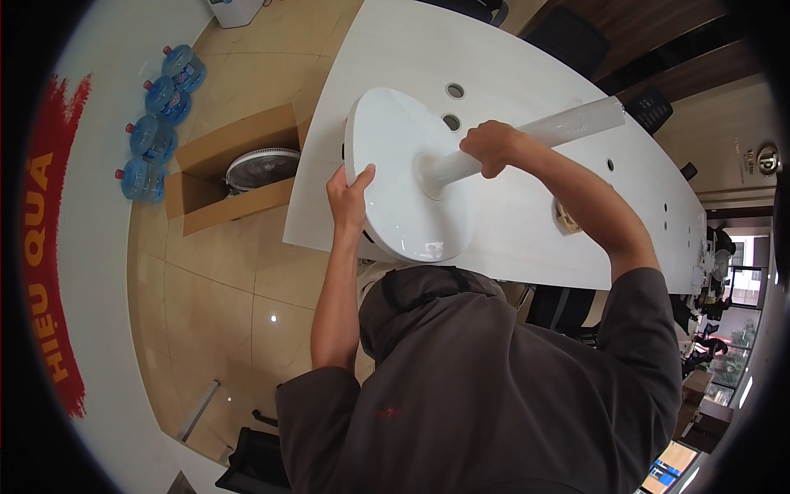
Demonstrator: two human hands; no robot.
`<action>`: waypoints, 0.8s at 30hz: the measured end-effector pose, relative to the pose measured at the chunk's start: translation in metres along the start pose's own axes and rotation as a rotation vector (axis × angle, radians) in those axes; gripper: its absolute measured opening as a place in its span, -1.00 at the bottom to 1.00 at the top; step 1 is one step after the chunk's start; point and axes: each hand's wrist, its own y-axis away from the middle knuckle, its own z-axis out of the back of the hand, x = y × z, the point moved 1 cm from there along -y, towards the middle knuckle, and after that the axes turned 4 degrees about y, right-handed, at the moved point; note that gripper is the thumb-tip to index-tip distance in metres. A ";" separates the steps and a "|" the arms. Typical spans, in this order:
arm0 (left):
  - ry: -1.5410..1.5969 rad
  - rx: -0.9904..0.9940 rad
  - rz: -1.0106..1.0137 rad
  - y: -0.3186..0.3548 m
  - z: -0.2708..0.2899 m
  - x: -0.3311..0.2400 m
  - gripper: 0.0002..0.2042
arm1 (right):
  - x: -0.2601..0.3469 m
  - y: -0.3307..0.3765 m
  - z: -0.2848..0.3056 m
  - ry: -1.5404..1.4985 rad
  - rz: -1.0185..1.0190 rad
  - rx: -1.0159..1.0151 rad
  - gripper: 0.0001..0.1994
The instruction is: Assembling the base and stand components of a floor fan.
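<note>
A glossy white fan base [387, 181], a rounded disc, is tipped up on its edge at the near left end of the white table. Out of its middle a white pole [448, 168] runs to the upper right, its far part in clear plastic wrap [580, 122]. My left hand [349, 198] grips the left rim of the disc, thumb on the glossy face and the other fingers behind, out of sight. Around the pole, a short way from the disc, my right hand [494, 148] is closed in a fist.
On the floor to the left, an open cardboard box [239, 216] holds a round fan head [262, 169]. Blue water bottles [154, 137] line the wall. The white table [510, 239] has round cable holes and a small beige bundle [566, 217]. Black chairs [568, 37] stand around it.
</note>
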 end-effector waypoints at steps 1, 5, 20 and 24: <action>-0.048 0.013 -0.002 -0.001 0.001 0.003 -0.73 | -0.004 0.004 -0.004 -0.002 -0.010 -0.002 -0.72; -0.058 -0.002 -0.008 -0.001 0.000 0.004 -0.74 | -0.030 0.059 -0.041 -0.257 -0.159 -0.091 -0.55; -0.164 0.011 0.004 0.014 -0.079 -0.024 -0.72 | 0.007 0.037 -0.339 -0.952 -0.472 -0.364 -0.26; -0.197 0.013 0.024 0.022 -0.120 -0.027 -0.69 | -0.007 0.016 -0.355 -1.025 -0.487 -0.454 -0.23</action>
